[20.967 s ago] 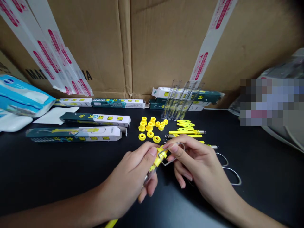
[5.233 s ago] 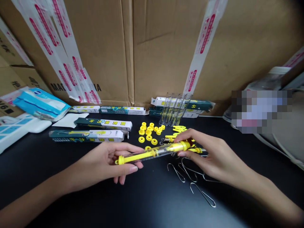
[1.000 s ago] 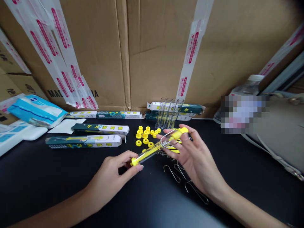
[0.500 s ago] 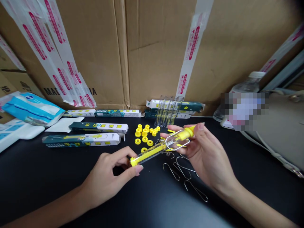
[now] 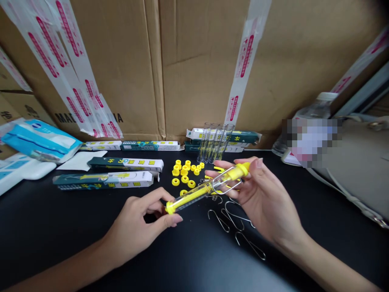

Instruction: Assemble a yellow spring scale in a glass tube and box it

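Observation:
Between my two hands is a tubular spring scale [image 5: 194,195], a clear tube with yellow parts inside and yellow ends, tilted up to the right. My left hand [image 5: 144,217] pinches its lower yellow cap between thumb and fingers. With thumb and forefinger, my right hand [image 5: 270,200] holds the upper yellow end, its other fingers extended behind the tube. A bent wire loop [image 5: 216,190] surrounds the tube near that hand. Below, several metal wire hooks [image 5: 251,246] lie on the black table [image 5: 188,259]. Small yellow caps and rings [image 5: 184,170] are scattered behind the tube.
Several clear tubes [image 5: 212,142] stand upright behind the caps. Printed boxes [image 5: 105,179] lie at the left and against a large carton [image 5: 194,73]. A blue packet [image 5: 42,140] is far left; a plastic bottle [image 5: 323,105] and grey bag [image 5: 358,162] are right.
The view has shifted very slightly. Both hands keep the same hold on the spring scale, which has barely moved.

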A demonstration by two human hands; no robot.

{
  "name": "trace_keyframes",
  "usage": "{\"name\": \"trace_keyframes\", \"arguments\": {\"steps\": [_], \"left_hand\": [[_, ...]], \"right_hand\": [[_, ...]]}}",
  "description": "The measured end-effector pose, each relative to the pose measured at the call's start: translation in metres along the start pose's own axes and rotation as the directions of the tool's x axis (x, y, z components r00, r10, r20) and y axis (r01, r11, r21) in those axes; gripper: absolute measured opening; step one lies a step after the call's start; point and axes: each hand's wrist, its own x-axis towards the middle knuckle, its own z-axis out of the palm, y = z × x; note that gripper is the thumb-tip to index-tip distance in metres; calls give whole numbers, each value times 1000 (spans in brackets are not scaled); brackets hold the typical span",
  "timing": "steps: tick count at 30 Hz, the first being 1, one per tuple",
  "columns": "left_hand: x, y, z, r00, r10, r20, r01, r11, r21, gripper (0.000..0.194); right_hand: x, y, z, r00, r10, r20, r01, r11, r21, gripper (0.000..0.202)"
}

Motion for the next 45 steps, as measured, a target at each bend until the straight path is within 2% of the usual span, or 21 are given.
{"name": "trace_keyframes", "arguments": {"steps": [7, 13, 16, 20, 25, 34, 38, 45], "left_hand": [[3, 0, 2, 995, -99, 6, 99, 991, -95, 13], [8, -4, 1, 983, -186, 2, 182, 957, -226, 19], [9, -7, -1, 983, -184, 4, 177, 940, -292, 22], [7, -7, -2, 985, -175, 8, 169, 939, -299, 21], [9, -6, -1, 984, -177, 1, 170, 947, -272, 18], [7, -7, -2, 983, -184, -24, 173, 956, -236, 14], [8, -5, -2, 979, -191, -68, 171, 959, -227, 22], [16, -1, -6, 971, -217, -103, 166, 915, -368, 37]], "right_hand": [[1, 2, 0, 1000, 9, 25, -9, 1000, 25, 19], [0, 0, -3, 1000, 17, 24, -18, 1000, 22, 31], [0, 1, -3, 998, 35, 48, -37, 998, 49, 26], [1, 4, -3, 999, 30, 34, -30, 999, 20, 18], [3, 6, -4, 999, 31, -9, -31, 999, -37, 21], [4, 7, -6, 998, 51, -47, -52, 998, -30, 32], [6, 7, -6, 994, 90, -58, -93, 994, -57, 28], [10, 9, -8, 982, 163, -98, -174, 978, -116, 31]]}}
